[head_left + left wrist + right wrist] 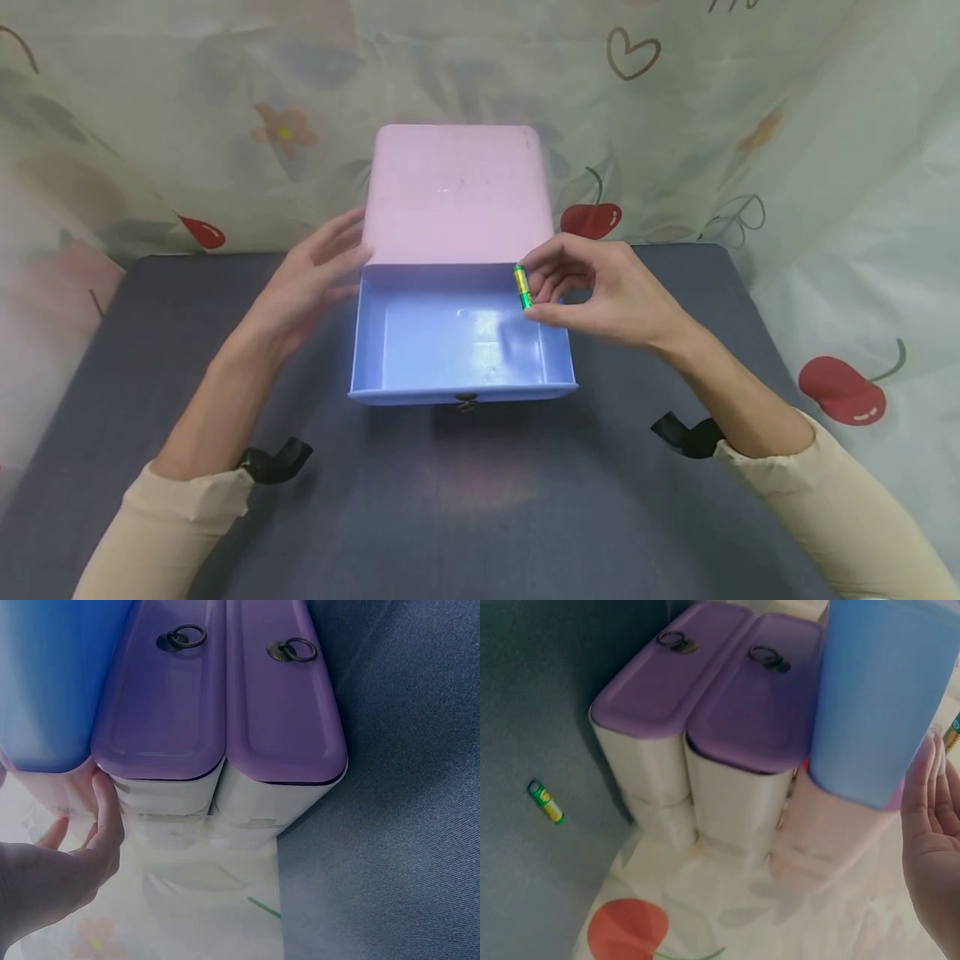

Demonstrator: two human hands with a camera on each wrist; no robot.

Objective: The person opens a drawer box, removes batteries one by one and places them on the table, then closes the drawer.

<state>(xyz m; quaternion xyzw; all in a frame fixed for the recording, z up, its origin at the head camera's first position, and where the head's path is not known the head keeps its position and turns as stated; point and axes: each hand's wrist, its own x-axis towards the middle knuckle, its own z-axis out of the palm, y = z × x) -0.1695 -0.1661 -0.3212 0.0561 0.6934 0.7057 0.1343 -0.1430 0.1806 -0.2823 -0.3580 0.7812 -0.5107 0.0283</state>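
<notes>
A person's right hand [607, 287] pinches a small green-and-yellow battery [522, 287] between thumb and fingertips, slightly tilted, above the right rear part of an open blue drawer [427, 350]. Left of those fingers, the pink top of a cabinet [457, 192] reaches away behind the drawer. The left hand [311, 267] holds nothing; its fingers are spread loosely along the cabinet's left side, seemingly touching it, perhaps to steady it. Two purple drawers [289, 705] with ring pulls sit closed below the blue one, lower than both sets of fingers. A second battery [546, 802] lies on the dark table [465, 517], well apart from the right fingers and in none of them. The step in hand looks like putting the held battery into the drawer, though one moment cannot settle whether it goes in or comes out. If in, the next move calls for lowering the right fingers inside the rim and parting them gently, so the battery does not bounce or roll.
</notes>
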